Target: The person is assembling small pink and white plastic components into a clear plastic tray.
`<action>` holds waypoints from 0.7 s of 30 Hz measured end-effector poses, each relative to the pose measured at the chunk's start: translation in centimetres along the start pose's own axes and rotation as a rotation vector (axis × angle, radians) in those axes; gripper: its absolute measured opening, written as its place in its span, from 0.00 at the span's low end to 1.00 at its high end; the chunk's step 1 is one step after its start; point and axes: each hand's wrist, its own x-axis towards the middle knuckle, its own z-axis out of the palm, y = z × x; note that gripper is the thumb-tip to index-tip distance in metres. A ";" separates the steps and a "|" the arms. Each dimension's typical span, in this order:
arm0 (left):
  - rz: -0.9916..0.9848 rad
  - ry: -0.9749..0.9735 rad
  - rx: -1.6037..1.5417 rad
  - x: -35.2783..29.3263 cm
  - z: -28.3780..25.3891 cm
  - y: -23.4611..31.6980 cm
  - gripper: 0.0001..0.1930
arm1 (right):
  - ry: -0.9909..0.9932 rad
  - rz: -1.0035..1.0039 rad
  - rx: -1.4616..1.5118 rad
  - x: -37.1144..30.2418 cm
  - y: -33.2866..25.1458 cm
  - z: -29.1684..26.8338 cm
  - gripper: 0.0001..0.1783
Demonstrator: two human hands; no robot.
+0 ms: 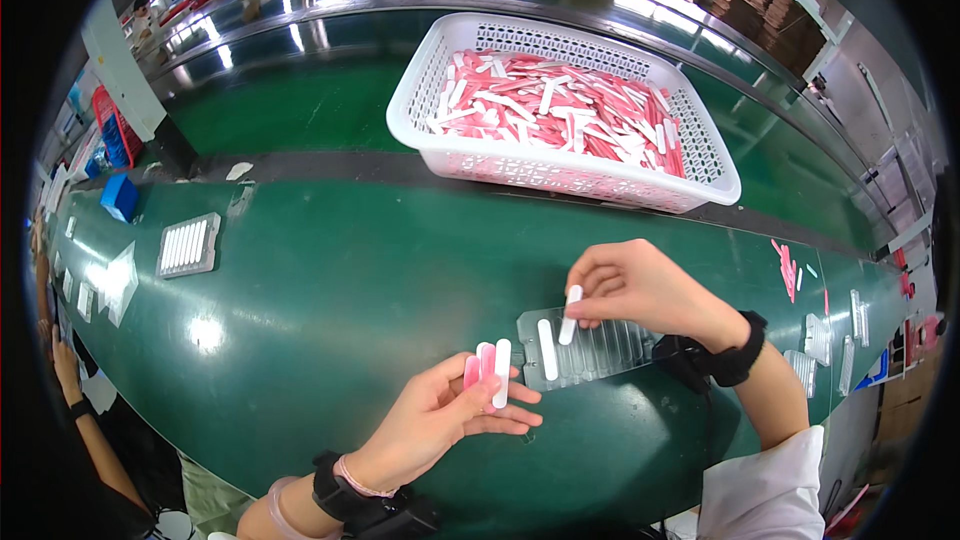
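Pinching a white stick (570, 314) between its fingers, the right hand (640, 285) sets it into the clear slotted tray (585, 350) on the green bench (330, 290); a tilted entry could jam it across two slots. The left hand (440, 420), fingers clamped on pink and white sticks (488, 368), might drop one. Behind stands a white basket (710, 155) of sticks; brown cartons (765, 0) are stacked far right.
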 end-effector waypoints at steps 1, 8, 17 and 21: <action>0.003 -0.003 -0.021 0.1 0.0 -0.1 0.12 | 0.040 -0.071 -0.177 0.5 0.4 0.1 0.11; 0.046 -0.046 0.010 0.1 -0.4 -0.6 0.12 | -0.028 -0.232 -0.691 -0.4 0.3 1.6 0.20; -0.025 -0.090 -0.006 0.0 -0.1 -0.3 0.11 | -0.149 -0.193 0.049 -0.9 1.2 3.8 0.13; -0.061 -0.129 -0.007 0.0 -0.5 -0.5 0.11 | -0.192 -0.221 0.138 -1.4 -0.1 4.0 0.08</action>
